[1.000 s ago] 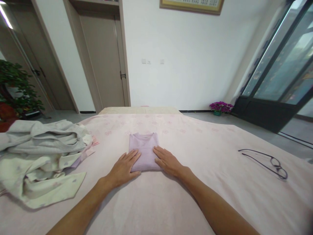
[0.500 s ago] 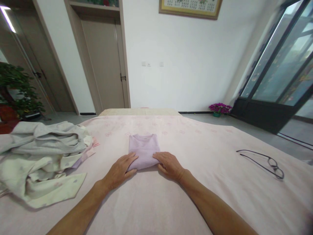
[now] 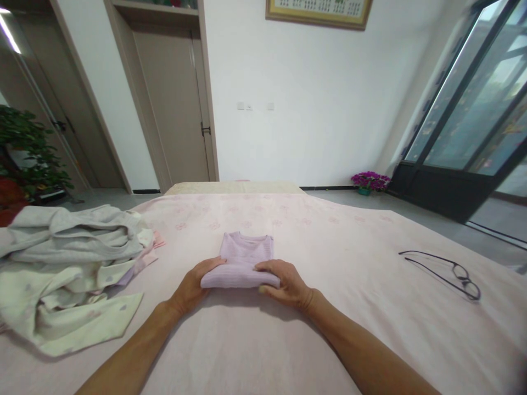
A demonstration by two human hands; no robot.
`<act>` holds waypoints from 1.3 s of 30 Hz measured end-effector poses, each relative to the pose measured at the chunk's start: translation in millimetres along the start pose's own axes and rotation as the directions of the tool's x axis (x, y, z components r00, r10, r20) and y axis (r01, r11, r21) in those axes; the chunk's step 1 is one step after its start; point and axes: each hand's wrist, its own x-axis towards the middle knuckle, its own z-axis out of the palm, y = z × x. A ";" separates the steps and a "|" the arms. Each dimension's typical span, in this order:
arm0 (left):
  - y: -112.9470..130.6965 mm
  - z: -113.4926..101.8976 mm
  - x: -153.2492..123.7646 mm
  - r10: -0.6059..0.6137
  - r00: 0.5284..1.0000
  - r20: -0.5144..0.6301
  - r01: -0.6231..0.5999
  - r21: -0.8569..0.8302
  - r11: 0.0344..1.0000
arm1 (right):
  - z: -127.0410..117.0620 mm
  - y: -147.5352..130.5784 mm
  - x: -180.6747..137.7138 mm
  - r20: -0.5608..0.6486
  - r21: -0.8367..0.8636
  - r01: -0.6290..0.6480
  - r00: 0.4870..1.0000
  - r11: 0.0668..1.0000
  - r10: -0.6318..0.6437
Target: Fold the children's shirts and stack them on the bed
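Observation:
A folded lilac shirt (image 3: pixel 242 275) is before me on the pink bedsheet (image 3: pixel 247 345), its neckline pointing away. The near edge is raised a little off the sheet as a thick fold. My left hand (image 3: pixel 201 280) grips the left end of that fold, fingers on top and thumb hidden behind the cloth. At the right end, my right hand (image 3: pixel 284 281) pinches the fold, fingers above and thumb below at the front edge.
Rumpled grey and cream clothes (image 3: pixel 74 274) lie in a pile to the left. Eyeglasses (image 3: pixel 457 274) rest on the sheet at the right. Beyond the far edge are a beige surface (image 3: pixel 234 188), a door (image 3: pixel 173 104) and a pot of purple flowers (image 3: pixel 369 182).
The shirt's near edge has come up off the sheet and now shows as a thick, wider fold. Both hands went from lying flat on the shirt to gripping its ends.

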 end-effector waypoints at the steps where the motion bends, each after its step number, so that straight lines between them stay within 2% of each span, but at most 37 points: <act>1: 1.2 -0.2 0.3 -0.034 0.999 -0.008 0.034 -0.032 0.999 | -1.6 2.7 0.2 0.045 -0.021 0.029 0.999 0.999 -0.028; 3: 6.6 -2.3 0.8 -0.096 0.995 0.004 0.095 -0.101 0.990 | -4.3 8.4 0.2 0.114 -0.053 0.082 0.991 0.995 -0.075; 5: 14.1 -5.6 0.7 -0.136 0.990 0.028 0.139 -0.174 0.975 | -5.3 13.5 -0.3 0.132 -0.070 0.082 0.989 0.994 -0.072; 8: 22.2 -7.9 -0.9 -0.150 0.988 0.027 0.153 -0.230 0.961 | -3.6 18.9 -1.6 0.117 -0.078 -0.003 0.993 0.997 0.012; 11: 23.0 -3.6 -3.1 -0.192 0.981 -0.037 0.182 -0.184 0.966 | -1.5 19.8 -2.4 0.119 -0.053 -0.111 0.986 0.992 0.116; 13: 21.4 1.5 -3.3 -0.278 0.956 -0.099 0.263 -0.136 0.955 | -1.0 18.6 -2.0 0.125 -0.015 -0.181 0.975 0.983 0.182; 16: 19.8 8.1 -1.7 -0.427 0.891 -0.153 0.414 -0.107 0.904 | -0.2 17.6 -0.2 0.101 0.056 -0.248 0.965 0.967 0.241; 20: 20.8 12.0 1.7 -0.495 0.866 -0.070 0.482 -0.149 0.864 | 3.4 21.6 1.4 0.074 0.110 -0.294 0.955 0.949 0.288; 22: 22.0 12.8 5.1 -0.512 0.856 -0.075 0.489 -0.202 0.848 | 6.4 24.6 2.3 0.064 0.129 -0.335 0.942 0.934 0.329; 24: 22.5 13.6 11.6 -0.527 0.838 -0.142 0.491 -0.226 0.842 | 10.1 27.6 4.6 0.028 0.162 -0.399 0.916 0.903 0.400; 27: 18.7 14.7 28.2 -0.529 0.820 -0.217 0.495 -0.194 0.847 | 16.5 33.3 11.9 -0.035 0.222 -0.505 0.851 0.834 0.524; 31: 4.9 16.3 51.8 -0.596 0.770 -0.229 0.598 -0.067 0.798 | 23.7 42.8 21.3 -0.106 0.129 -0.646 0.745 0.752 0.658; 33: -3.0 17.3 57.7 -0.638 0.737 -0.224 0.662 0.051 0.748 | 25.7 47.7 21.6 -0.135 0.065 -0.684 0.715 0.727 0.686; 35: -10.5 18.5 59.0 -0.639 0.729 -0.246 0.679 0.136 0.722 | 26.5 53.3 19.7 -0.169 0.034 -0.700 0.700 0.714 0.694; 37: -17.7 19.5 57.7 -0.623 0.731 -0.278 0.675 0.163 0.720 | 26.2 60.8 19.0 -0.176 0.027 -0.717 0.682 0.696 0.710; 39: -24.3 20.1 56.9 -0.631 0.726 -0.275 0.679 0.141 0.721 | 25.3 70.2 22.6 -0.124 0.052 -0.753 0.647 0.656 0.752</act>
